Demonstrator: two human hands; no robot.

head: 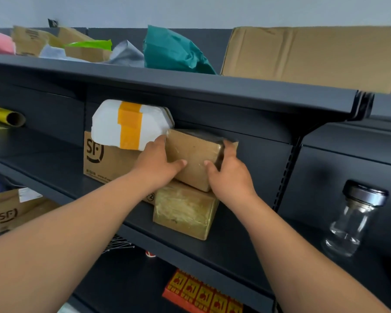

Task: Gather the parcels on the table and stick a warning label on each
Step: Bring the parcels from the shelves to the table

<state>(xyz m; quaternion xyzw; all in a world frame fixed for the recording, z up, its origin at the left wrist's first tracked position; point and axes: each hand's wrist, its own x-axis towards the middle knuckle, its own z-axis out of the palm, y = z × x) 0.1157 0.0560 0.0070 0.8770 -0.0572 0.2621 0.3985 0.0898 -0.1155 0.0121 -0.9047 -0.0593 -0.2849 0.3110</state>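
Dark metal shelf [235, 251]: left hand [156, 161] and right hand [230, 175] clasp the brown taped cardboard parcel [193, 154]; best lifted level off the yellowish film-wrapped box [185, 211] beneath.

Bright even light, soft shadows under shelves, wide-angle bending at edges, slight softness throughout.

Lidded glass jar [352, 220], dark shelving [190, 86]

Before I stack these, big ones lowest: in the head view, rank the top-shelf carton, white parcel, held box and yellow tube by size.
Largest: top-shelf carton
Then white parcel and held box, about alike
Smallest: yellow tube, cut off
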